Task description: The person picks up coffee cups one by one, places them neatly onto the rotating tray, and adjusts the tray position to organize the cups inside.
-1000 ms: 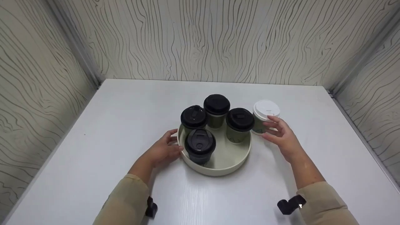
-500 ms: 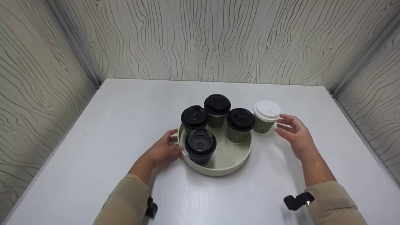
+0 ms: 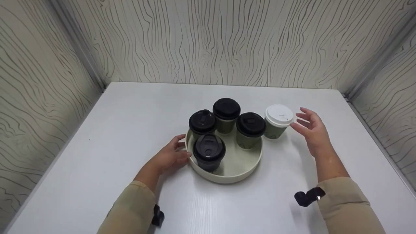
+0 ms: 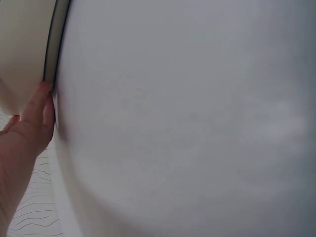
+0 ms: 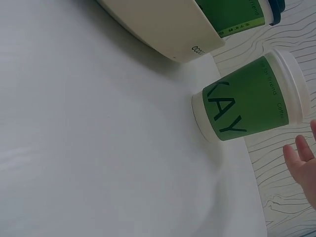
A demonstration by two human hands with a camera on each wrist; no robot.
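Observation:
My left hand (image 3: 170, 156) rests against the left outer wall of a round cream tray (image 3: 239, 167), its thumb and fingers spread along the side. In the left wrist view its fingers (image 4: 34, 106) touch the tray's edge. Right of the tray a green paper coffee cup (image 3: 274, 130) with a white lid stands upright on the table. Beside that cup my right hand (image 3: 312, 131) is raised with parted fingers, holding nothing. The right wrist view shows a small gap between its fingers (image 5: 292, 157) and the lid (image 5: 291, 84).
Several black-lidded coffee cups stand upright in the tray: a front one (image 3: 209, 151), a left one (image 3: 202, 122), a back one (image 3: 226, 110) and a right one (image 3: 250, 126). The white table (image 3: 130, 113) meets wood-patterned panels (image 3: 208, 42) at its back and sides.
My right hand has drawn away from the white-lidded cup to the right and slightly back, its fingers spreading. The left hand, tray and cups stay in place.

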